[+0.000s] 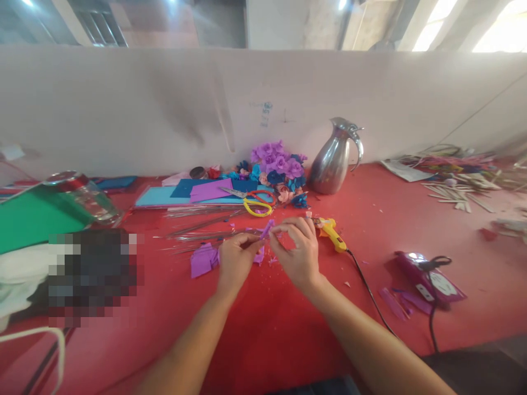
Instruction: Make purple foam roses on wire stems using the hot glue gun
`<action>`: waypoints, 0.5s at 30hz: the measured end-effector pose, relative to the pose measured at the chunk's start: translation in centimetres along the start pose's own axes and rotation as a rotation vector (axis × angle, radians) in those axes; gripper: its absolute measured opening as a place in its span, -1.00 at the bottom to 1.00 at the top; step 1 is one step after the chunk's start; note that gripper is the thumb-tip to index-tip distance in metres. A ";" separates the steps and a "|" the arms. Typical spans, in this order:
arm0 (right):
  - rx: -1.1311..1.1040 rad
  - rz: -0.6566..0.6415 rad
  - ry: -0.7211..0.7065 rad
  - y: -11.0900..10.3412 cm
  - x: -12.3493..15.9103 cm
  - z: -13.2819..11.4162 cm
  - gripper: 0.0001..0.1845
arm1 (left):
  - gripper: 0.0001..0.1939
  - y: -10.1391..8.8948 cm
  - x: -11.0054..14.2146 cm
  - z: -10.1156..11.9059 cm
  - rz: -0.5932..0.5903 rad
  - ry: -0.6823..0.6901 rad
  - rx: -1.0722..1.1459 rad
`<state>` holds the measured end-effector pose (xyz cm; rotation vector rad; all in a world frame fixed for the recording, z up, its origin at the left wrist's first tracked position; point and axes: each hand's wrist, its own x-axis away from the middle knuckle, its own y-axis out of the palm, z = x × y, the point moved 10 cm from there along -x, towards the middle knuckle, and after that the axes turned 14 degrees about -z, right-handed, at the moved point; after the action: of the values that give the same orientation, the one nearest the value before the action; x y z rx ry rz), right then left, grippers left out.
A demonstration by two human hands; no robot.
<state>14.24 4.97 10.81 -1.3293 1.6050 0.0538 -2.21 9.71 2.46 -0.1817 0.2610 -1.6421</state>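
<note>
My left hand (239,258) is closed in a pinch on a small, narrow piece of purple paper (267,228) above the red table. On the other side, my right hand (298,249) is closed too, thumb and fingertips together at the edge of the same piece. Left of my hands lies a stack of cut purple paper pieces (202,261). Just beyond my right hand rests a yellow hot glue gun (332,235) with a black cord. Scissors (257,204) with red and yellow handles lie on sheets of coloured paper behind.
Paper flowers (280,162) stand at the back beside a steel jug (332,159). Thin wires (197,225) lie left of centre. At right is a dark pink box with a plug (430,277). A glass jar (88,195) tilts on the left. Paper scraps dot the red table (263,329).
</note>
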 end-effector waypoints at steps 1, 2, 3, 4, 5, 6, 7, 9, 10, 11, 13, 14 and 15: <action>0.011 0.017 0.016 -0.1 0.0 0.2 -0.93 | -0.84 0.0 0.0 0.0 -0.001 0.006 -0.008; 0.022 0.029 0.032 -0.2 0.0 0.5 -0.94 | -0.85 0.1 0.0 0.2 -0.005 0.015 -0.018; 0.030 0.033 0.045 -0.2 0.0 0.7 -0.95 | -0.85 0.2 0.1 0.3 -0.008 0.025 -0.031; 0.036 0.029 0.055 -0.2 0.0 0.9 -0.95 | -0.85 0.3 0.1 0.5 -0.010 0.035 -0.043; 0.040 0.020 0.059 -0.1 0.0 1.0 -0.95 | -0.84 0.4 0.1 0.6 -0.014 0.043 -0.053; 0.041 0.010 0.060 0.1 -0.1 1.0 -0.94 | -0.83 0.4 0.1 0.7 -0.019 0.049 -0.061; 0.041 0.003 0.061 0.2 -0.1 1.1 -0.93 | -0.83 0.5 0.2 0.8 -0.022 0.052 -0.066; 0.043 -0.002 0.060 0.2 -0.1 1.1 -0.92 | -0.82 0.5 0.2 0.9 -0.023 0.056 -0.077; 0.051 0.000 0.058 0.2 0.0 1.0 -0.92 | -0.83 0.5 0.1 0.9 -0.021 0.053 -0.084; 0.067 0.002 0.050 0.2 0.0 0.8 -0.92 | -0.83 0.4 0.1 0.8 -0.018 0.047 -0.093; 0.130 0.007 0.012 0.1 0.2 0.1 -0.92 | -0.84 0.3 0.1 0.6 -0.013 0.023 -0.106; 0.170 0.011 -0.012 0.1 0.3 -0.3 -0.92 | -0.85 0.3 0.1 0.5 -0.011 0.008 -0.116; 0.208 0.017 -0.033 0.1 0.4 -0.8 -0.93 | -0.85 0.2 0.2 0.5 -0.005 -0.003 -0.132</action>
<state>13.74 4.24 10.89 -1.1489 1.5489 -0.0790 -1.91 9.49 2.88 -0.2846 0.3671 -1.6302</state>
